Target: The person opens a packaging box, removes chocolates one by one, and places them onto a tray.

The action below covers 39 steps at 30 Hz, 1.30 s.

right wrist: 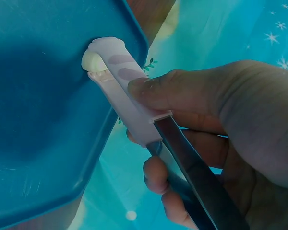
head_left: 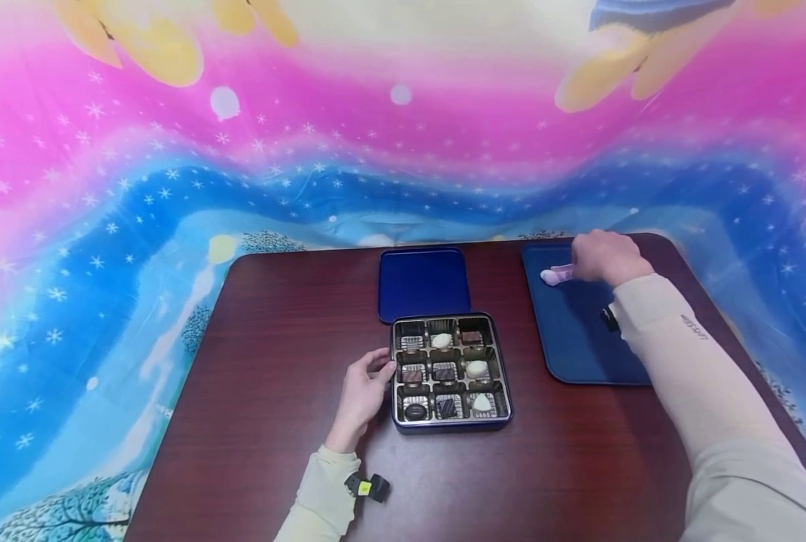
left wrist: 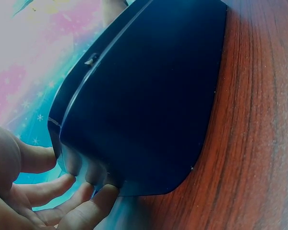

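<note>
My left hand [head_left: 364,391] rests against the left side of a square dark blue tin [head_left: 453,427]. In the left wrist view its thumb and fingertips touch the tin's outer wall [left wrist: 144,105] near a rounded corner. Inside the tin, a divided insert holds brown and white chocolates; its far-left compartment shows just ribbed liner. Over the far part of a blue tray [head_left: 592,339], my right hand [head_left: 607,256] grips tongs with pale pink tips [right wrist: 125,72] and metal arms [right wrist: 201,182]. A creamy white chocolate [right wrist: 91,61] sits between the tong tips, at the tray's surface.
A blue square lid [head_left: 423,284] lies behind the tin. Everything stands on a dark red-brown wooden table [head_left: 294,316]. A colourful printed cloth [head_left: 389,135] hangs beyond the table's back edge and sides.
</note>
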{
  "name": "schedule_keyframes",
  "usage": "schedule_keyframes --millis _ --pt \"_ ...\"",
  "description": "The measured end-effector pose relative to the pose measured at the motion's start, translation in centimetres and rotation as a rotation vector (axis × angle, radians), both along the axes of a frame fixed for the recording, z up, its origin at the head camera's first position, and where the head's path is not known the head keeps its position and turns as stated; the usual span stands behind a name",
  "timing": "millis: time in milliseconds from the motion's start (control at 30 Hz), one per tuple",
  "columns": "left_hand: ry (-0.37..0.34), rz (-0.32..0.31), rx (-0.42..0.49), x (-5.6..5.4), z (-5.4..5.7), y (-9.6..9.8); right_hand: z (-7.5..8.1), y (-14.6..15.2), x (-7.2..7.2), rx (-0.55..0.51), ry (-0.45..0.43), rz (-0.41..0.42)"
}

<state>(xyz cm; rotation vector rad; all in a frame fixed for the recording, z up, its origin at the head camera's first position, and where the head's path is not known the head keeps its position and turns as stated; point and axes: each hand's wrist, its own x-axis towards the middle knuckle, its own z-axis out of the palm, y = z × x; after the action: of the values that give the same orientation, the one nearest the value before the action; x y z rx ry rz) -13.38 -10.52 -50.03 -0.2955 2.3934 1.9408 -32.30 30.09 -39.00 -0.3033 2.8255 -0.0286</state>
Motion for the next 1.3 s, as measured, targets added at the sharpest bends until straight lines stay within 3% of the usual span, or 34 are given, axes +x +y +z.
schedule_keyframes --millis 500,800,1067,1300 --pt "-0.015 0.006 0.003 0.0 -0.2 0.1 -0.2 -0.2 0.3 0.054 -0.015 -0.01" --pt "-0.014 0.004 0.007 0.0 -0.3 -0.1 0.5 -0.1 1.0 0.034 0.007 -0.019" --pt "-0.017 -0.001 0.022 0.0 -0.3 -0.1 2.2 -0.7 1.4 0.034 0.051 -0.021" --pt "-0.013 -0.001 0.01 0.0 -0.2 -0.1 5.0 -2.3 2.2 0.052 0.145 0.033"
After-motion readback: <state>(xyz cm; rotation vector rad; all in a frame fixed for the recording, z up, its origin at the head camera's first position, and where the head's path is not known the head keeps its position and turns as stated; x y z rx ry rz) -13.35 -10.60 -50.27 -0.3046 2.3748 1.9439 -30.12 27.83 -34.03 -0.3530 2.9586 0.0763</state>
